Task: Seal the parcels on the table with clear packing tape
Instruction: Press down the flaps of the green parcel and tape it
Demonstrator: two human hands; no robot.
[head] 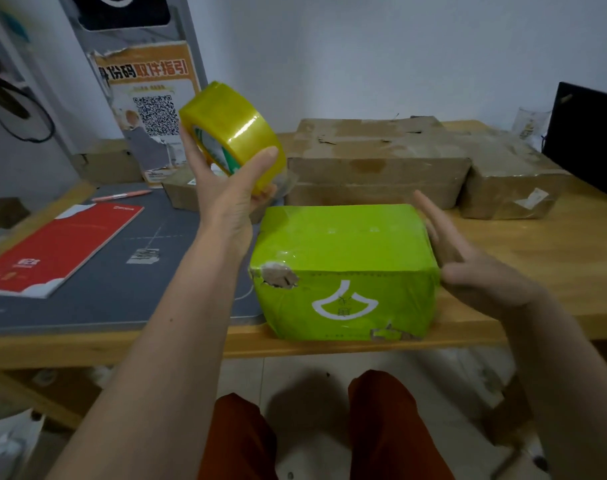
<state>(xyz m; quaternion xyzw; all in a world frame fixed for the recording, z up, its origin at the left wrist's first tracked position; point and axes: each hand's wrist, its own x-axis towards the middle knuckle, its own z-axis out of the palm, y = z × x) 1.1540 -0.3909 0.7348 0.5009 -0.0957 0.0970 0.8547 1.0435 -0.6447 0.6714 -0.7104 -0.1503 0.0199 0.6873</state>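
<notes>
Tape roll up in the left hand, green parcel down at the table's front edge.

The left hand [226, 188] grips the roll of clear packing tape [231, 133], thumb across its outer band, lifted above and just behind the green parcel's [343, 271] left rear corner. The right hand [468, 265] lies flat with straight fingers against the parcel's right side. Brown cardboard parcels [378, 161] sit along the wooden table's [537, 244] back edge; a red booklet [59, 247] rests on the grey mat [129, 289] at left.
</notes>
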